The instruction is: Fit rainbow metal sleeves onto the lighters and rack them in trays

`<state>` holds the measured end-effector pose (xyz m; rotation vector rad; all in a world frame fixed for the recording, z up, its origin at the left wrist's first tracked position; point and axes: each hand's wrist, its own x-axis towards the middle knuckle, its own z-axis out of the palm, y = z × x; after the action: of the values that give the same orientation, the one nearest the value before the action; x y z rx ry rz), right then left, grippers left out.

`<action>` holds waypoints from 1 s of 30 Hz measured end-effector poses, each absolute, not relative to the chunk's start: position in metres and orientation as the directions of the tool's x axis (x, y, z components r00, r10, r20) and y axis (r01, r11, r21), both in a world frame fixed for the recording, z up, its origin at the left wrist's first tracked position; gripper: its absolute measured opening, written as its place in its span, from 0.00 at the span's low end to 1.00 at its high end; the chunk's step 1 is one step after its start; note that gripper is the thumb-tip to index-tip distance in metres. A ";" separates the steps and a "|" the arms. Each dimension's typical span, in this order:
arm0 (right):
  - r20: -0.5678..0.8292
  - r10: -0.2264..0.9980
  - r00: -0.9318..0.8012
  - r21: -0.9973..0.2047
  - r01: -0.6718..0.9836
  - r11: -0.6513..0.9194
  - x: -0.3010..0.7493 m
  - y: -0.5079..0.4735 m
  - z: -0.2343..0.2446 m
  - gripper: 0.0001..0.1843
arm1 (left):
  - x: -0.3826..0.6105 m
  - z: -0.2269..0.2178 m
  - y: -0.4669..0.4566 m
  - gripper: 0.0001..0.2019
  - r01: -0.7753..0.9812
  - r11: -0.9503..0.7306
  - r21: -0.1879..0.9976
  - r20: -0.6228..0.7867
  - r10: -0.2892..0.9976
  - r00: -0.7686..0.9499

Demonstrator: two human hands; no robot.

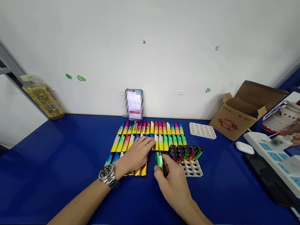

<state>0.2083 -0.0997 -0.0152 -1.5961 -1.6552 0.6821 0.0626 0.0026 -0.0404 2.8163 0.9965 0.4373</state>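
Rows of rainbow-coloured lighters (149, 135) lie flat on the blue table (46, 164). My left hand (135, 155), with a metal watch on the wrist, rests palm down on the lower rows, fingers curled over them. My right hand (172, 179) pinches one green lighter (159, 161) just right of the rows. Beside it a white grid tray (193, 168) holds several upright lighters with black tops (185, 152).
A second white grid tray (202, 130) lies by the wall. An open cardboard box (244, 109) stands at the back right, near a white earbud case (244, 147), a power strip (280, 162) and a dark tablet (269, 179). A yellow bottle (43, 97) leans at the left.
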 end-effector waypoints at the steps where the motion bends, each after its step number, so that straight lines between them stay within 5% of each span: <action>1: 0.152 0.988 0.040 -0.862 0.494 0.113 0.209 -0.100 -0.015 0.07 | 0.063 -0.041 0.003 0.23 0.595 -0.776 0.211 0.229 0.631 0.741; 6: 0.059 0.997 -0.051 -0.988 -0.149 0.051 0.205 -0.095 -0.015 0.12 | 0.062 -0.043 0.005 0.22 0.590 -0.779 0.214 0.242 0.627 0.740; 11: -0.068 0.990 -0.126 -0.923 -0.370 -0.110 0.204 -0.088 -0.018 0.23 | 0.062 -0.042 0.005 0.22 0.582 -0.784 0.214 0.246 0.620 0.745; 15: -0.197 0.959 -0.203 -0.831 -0.484 -0.273 0.205 -0.086 -0.020 0.32 | 0.061 -0.043 0.004 0.23 0.581 -0.786 0.211 0.252 0.618 0.744; 22: -0.339 0.935 -0.102 -0.783 -0.520 -0.341 0.200 -0.088 -0.019 0.30 | 0.062 -0.042 0.003 0.21 0.585 -0.786 0.203 0.259 0.619 0.742; 30: -0.349 0.929 -0.125 -0.781 -0.509 -0.362 0.199 -0.088 -0.019 0.30 | 0.063 -0.041 0.003 0.21 0.588 -0.785 0.197 0.261 0.620 0.740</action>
<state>0.1987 -0.0880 -0.0192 -1.0216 -0.5973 1.7066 0.0631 0.0025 -0.0412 2.8348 0.9866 0.4804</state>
